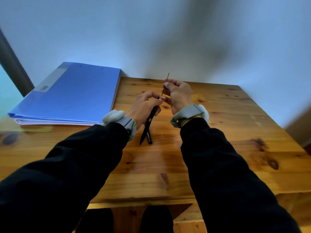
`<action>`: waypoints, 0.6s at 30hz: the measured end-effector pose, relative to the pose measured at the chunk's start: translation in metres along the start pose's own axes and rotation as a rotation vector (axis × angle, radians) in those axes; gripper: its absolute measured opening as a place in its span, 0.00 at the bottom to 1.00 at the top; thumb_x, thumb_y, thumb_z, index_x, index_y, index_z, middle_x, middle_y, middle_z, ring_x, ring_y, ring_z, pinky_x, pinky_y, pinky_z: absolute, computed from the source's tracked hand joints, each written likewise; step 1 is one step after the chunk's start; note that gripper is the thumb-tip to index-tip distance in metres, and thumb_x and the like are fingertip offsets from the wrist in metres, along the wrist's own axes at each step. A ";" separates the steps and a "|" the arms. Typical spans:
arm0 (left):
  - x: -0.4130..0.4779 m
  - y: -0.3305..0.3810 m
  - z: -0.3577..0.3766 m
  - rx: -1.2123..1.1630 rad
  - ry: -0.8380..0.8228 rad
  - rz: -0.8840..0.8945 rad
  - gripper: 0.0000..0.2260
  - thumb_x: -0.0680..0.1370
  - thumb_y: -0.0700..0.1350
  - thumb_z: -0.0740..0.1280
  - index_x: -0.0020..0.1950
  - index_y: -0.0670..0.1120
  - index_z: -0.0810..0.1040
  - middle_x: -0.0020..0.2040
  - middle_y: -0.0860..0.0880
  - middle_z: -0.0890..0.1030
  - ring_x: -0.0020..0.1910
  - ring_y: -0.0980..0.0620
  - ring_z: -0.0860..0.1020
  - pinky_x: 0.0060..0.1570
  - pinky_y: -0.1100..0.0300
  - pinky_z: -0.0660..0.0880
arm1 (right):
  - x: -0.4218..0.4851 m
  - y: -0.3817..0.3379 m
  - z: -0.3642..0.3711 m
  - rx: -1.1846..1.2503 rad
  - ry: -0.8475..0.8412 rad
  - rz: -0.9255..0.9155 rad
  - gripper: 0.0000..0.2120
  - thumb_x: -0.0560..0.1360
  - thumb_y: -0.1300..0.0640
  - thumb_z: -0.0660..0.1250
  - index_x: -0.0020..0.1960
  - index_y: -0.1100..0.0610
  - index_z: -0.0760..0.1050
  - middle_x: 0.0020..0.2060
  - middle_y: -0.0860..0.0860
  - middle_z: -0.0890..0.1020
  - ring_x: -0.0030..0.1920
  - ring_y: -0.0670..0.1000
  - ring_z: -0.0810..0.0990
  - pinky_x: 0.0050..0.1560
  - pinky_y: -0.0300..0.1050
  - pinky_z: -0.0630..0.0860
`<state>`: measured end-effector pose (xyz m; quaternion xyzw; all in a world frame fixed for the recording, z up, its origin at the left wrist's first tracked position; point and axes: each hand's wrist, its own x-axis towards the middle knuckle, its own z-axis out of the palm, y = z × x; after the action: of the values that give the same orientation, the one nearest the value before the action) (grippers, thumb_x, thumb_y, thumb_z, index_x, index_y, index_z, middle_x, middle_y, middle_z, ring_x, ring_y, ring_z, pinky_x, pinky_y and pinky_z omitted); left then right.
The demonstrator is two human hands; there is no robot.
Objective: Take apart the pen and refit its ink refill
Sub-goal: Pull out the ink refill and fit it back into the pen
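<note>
With the right hand (pixel 178 95) pinching the thin dark ink refill (pixel 165 84), align it carefully with the slim black pen barrel (pixel 149 122) gripped in the left hand (pixel 144 106).

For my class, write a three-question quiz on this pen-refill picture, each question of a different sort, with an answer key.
1. True or false: the thin ink refill is pinched in the right hand, clear of the pen barrel.
2. Multiple choice: the blue folder lies on the wooden table to the
A. left of the hands
B. right of the hands
C. near edge, under the sleeves
3. Fill in: the left hand grips the black pen ____.

Key
1. True.
2. A.
3. Barrel. A second black piece, perhaps the cap, lies on the table beside its lower end.
</note>
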<state>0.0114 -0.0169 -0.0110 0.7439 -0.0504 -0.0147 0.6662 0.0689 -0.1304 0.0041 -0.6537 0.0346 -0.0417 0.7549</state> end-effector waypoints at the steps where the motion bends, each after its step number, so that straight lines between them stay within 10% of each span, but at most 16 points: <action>1: -0.001 0.001 0.000 0.000 0.002 0.005 0.03 0.79 0.41 0.61 0.51 0.43 0.72 0.29 0.44 0.71 0.20 0.54 0.63 0.19 0.66 0.59 | 0.000 0.000 0.000 0.014 0.002 0.003 0.07 0.77 0.64 0.63 0.44 0.55 0.76 0.38 0.51 0.80 0.36 0.47 0.79 0.24 0.36 0.73; 18: -0.004 0.000 0.000 0.002 0.018 0.012 0.05 0.80 0.42 0.61 0.51 0.41 0.74 0.28 0.45 0.68 0.25 0.51 0.61 0.25 0.59 0.57 | -0.003 0.001 0.001 0.074 -0.009 0.033 0.06 0.77 0.62 0.63 0.44 0.55 0.76 0.37 0.50 0.80 0.37 0.48 0.81 0.25 0.39 0.74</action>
<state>0.0078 -0.0168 -0.0109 0.7442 -0.0489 -0.0037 0.6661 0.0661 -0.1293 0.0031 -0.6249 0.0405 -0.0275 0.7791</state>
